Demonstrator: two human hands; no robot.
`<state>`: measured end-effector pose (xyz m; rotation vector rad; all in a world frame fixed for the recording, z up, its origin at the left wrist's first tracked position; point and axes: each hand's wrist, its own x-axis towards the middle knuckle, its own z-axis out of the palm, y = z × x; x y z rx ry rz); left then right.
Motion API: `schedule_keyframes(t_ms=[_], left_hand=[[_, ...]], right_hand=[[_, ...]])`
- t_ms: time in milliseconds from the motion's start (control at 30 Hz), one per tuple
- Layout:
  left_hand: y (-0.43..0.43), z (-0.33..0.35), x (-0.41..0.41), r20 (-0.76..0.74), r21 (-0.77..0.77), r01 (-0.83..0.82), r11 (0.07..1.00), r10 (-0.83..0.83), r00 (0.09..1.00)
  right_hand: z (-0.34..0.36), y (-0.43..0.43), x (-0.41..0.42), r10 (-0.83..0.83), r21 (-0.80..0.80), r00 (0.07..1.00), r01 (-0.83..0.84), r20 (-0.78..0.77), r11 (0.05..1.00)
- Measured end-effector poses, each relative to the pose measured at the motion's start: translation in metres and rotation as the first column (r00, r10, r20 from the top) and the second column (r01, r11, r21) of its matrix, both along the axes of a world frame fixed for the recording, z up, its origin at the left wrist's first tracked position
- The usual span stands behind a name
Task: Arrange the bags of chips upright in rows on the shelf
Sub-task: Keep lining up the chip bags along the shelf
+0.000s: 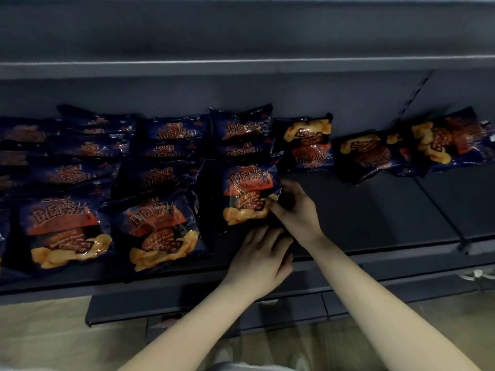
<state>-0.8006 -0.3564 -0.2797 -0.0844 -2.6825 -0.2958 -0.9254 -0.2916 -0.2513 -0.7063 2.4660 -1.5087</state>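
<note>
Dark blue chip bags with red and orange print stand in several rows on the left half of the dark shelf [361, 210]. The front bag of the third row [247, 194] leans upright near the shelf's middle. My right hand [293, 210] grips that bag's lower right edge. Just below the bag, my left hand [263, 254] rests with relaxed fingers at its bottom corner, holding nothing that I can see. Further right, three bags lie flat near the back: one [309, 141], a second [367, 153] and a third [450, 140].
An upper shelf [241, 66] overhangs the back. A shelf divider [442, 207] runs front to back on the right. The shelf's front lip [401, 263] is by my wrists. A lower shelf edge [187, 303] and pale floor lie below.
</note>
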Motion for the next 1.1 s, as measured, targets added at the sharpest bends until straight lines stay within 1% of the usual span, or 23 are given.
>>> schedule_keyframes(t_ms=[133,267,367,533,700,833,900,1033,1100], left_hand=[[-0.001,-0.001,0.0,-0.009,-0.013,-0.001,1.0,0.001,1.0],[-0.003,-0.001,0.0,0.014,-0.011,0.023,1.0,-0.023,1.0],[-0.004,0.0,0.002,0.031,-0.015,0.038,0.999,-0.037,0.999],[-0.004,-0.001,0.004,0.061,0.008,0.038,0.999,-0.039,0.997],[-0.007,-0.002,0.005,0.071,0.021,0.052,0.998,-0.054,0.996],[-0.003,-0.002,0.004,0.077,0.026,0.02,0.999,-0.022,0.997],[0.0,0.002,0.0,0.091,0.053,-0.007,0.999,0.003,0.996],[0.013,0.013,-0.018,0.133,0.106,-0.059,0.993,0.045,0.99],[0.023,0.02,-0.032,0.141,0.156,-0.096,0.983,0.074,0.987]], right_hand=[[0.0,0.0,0.003,-0.008,-0.019,1.0,0.007,-0.021,1.0],[0.0,-0.002,0.006,-0.031,-0.027,0.999,0.03,-0.041,0.999],[0.003,-0.001,0.008,-0.043,-0.043,0.999,0.042,-0.029,0.998],[0.001,-0.001,0.01,-0.08,-0.115,0.997,0.08,-0.003,0.99],[0.001,-0.002,0.012,-0.108,-0.173,0.993,0.114,0.046,0.978],[-0.002,0.001,0.014,-0.099,-0.24,0.99,0.12,0.098,0.963],[-0.003,0.003,0.012,-0.113,-0.28,0.987,0.142,0.117,0.95],[-0.001,0.013,-0.003,-0.141,-0.385,0.962,0.226,0.236,0.895],[0.006,0.021,-0.012,-0.127,-0.403,0.964,0.214,0.233,0.89]])
